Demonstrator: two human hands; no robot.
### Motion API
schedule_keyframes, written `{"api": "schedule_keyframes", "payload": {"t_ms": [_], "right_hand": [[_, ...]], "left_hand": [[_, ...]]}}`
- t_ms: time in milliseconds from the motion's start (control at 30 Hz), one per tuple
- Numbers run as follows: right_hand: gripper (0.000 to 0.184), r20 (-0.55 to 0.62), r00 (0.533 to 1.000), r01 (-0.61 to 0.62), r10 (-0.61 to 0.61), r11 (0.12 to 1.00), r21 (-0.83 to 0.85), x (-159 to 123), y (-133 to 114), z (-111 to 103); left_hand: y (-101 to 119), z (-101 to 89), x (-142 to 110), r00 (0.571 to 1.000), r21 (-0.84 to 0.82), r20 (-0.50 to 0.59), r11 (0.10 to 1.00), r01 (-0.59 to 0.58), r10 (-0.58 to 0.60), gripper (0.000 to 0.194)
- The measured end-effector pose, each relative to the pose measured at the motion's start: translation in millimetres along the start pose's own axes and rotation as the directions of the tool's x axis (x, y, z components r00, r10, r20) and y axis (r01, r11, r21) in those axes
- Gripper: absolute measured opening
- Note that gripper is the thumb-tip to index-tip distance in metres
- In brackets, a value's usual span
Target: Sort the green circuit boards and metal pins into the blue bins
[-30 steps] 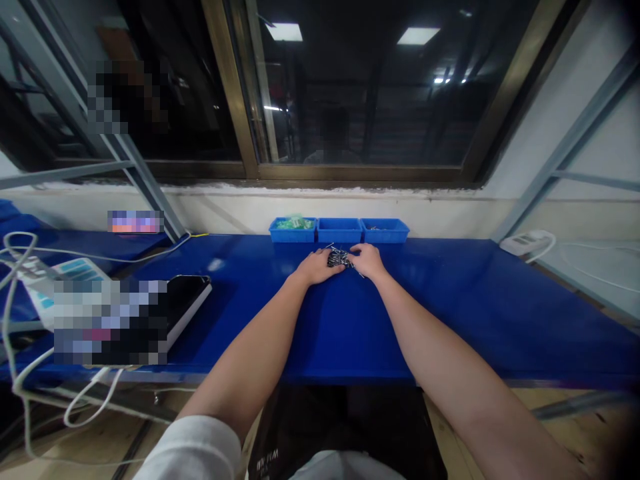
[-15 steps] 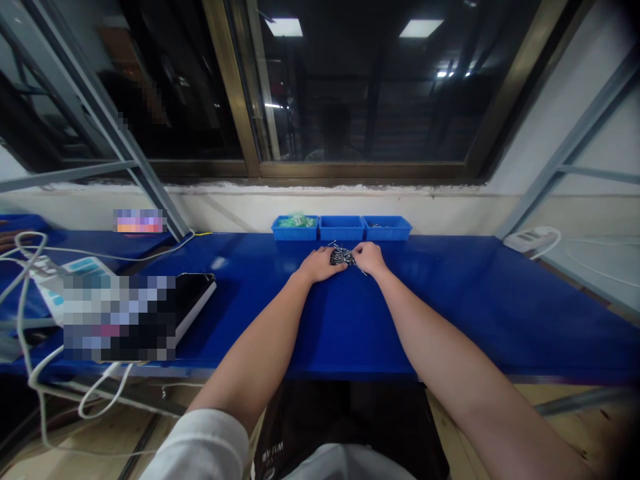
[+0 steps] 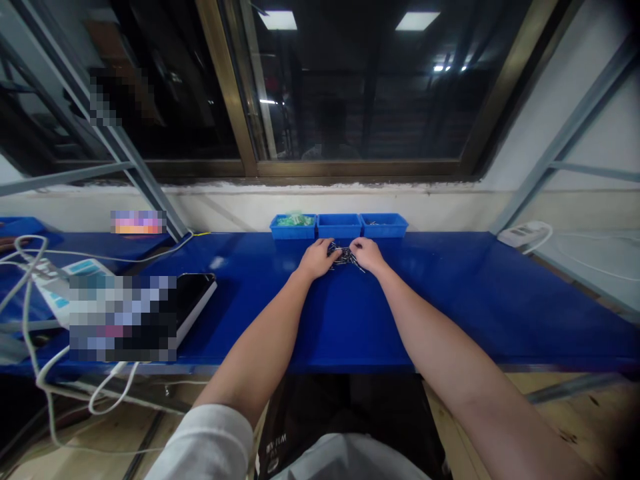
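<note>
A small heap of dark metal screws (image 3: pixel 344 256) lies on the blue table (image 3: pixel 450 300), just in front of three blue bins. My left hand (image 3: pixel 316 259) rests at the heap's left side with its fingers curled against the screws. At the right side, my right hand (image 3: pixel 366 253) cups the heap, fingers bent inward and touching it. Both hands lie flat on the table and enclose the screws between them.
Three small blue bins stand in a row by the wall: the left bin (image 3: pixel 293 227) holds green parts, the middle bin (image 3: pixel 339 225) and right bin (image 3: pixel 384 225) look nearly empty. A dark device (image 3: pixel 193 297) and white cables (image 3: pixel 60 373) lie at the left. A white power strip (image 3: pixel 523 235) sits far right.
Both hands have slid slightly farther from me toward the bins, pushing the heap of screws along between them. The heap looks a little more spread out.
</note>
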State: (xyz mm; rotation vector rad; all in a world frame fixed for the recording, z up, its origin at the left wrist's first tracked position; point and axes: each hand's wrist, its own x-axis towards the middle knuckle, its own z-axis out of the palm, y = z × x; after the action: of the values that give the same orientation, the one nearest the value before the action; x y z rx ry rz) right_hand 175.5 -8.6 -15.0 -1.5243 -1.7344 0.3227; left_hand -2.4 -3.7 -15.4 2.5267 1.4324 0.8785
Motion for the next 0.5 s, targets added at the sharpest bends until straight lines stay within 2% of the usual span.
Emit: {"api": "schedule_keyframes", "payload": {"t_ms": [67, 167, 367, 500], "right_hand": [[0.018, 0.015, 0.998, 0.054, -0.055, 0.998, 0.045, -0.6, 1.3, 0.8], [0.016, 0.010, 0.997, 0.074, -0.076, 0.991, 0.114, -1.0, 3.5, 2.6], [0.018, -0.003, 0.996, 0.082, -0.087, 0.926, 0.368, -1.4, 2.4, 3.8], [0.020, 0.018, 0.996, 0.072, -0.087, 0.911, 0.406, -2.5, -1.5, 1.2]], "left_hand": [[-0.1, 0.3, 1.1, 0.999, 0.005, -0.024, 0.999, -0.047, 0.047, 0.034], [-0.6, 0.6, 2.0, 0.996, 0.015, -0.050, 0.997, -0.073, 0.074, 0.025], [-0.1, -1.5, 2.7, 0.994, 0.029, -0.087, 0.998, -0.059, 0.061, 0.024], [3.3, -4.2, 2.1, 0.996, 0.019, -0.064, 0.998, -0.056, 0.057, 0.028]]}}
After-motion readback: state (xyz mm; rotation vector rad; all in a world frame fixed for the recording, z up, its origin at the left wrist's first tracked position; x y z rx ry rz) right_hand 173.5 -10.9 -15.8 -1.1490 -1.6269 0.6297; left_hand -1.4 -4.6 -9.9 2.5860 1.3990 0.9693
